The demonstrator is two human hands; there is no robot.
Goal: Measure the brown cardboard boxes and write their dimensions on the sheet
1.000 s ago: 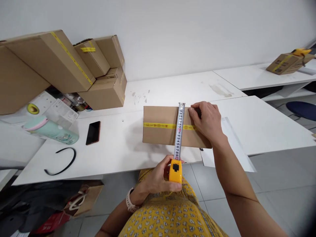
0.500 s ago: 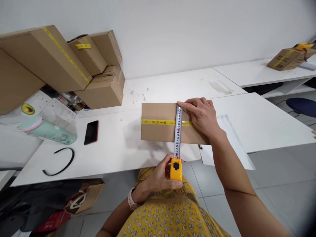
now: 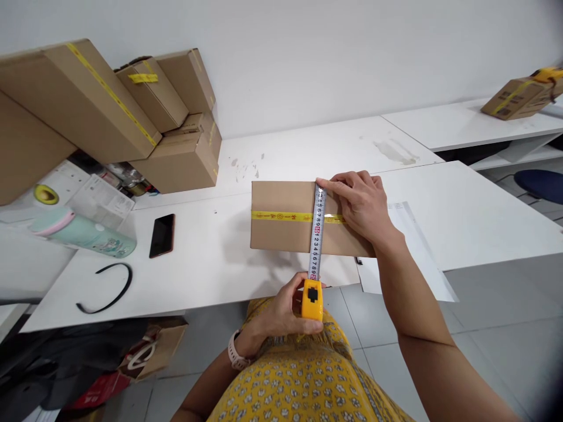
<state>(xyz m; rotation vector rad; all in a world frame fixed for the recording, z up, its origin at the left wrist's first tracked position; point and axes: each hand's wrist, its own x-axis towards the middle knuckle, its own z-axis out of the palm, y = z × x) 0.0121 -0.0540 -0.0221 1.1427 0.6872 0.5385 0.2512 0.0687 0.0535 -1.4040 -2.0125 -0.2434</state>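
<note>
i see left fingers [image 3: 310, 326] gripping tape measure [image 3: 312, 300], lower center; right fingers [image 3: 336, 187], part-open, press top of blade [image 3: 315, 240] (across long axis of box [image 3: 279, 235]).

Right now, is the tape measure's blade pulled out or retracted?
Out: the blade stretches from the yellow case in the left hand across the cardboard box.

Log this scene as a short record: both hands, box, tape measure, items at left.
Left hand: grips the tape measure by its yellow case
Right hand: at the box's far edge, touching the blade's far end
Blade: extended across the box's top
Box: cardboard, with yellow packing tape
Table, left side: phone, black curved band, teal tumbler
</note>
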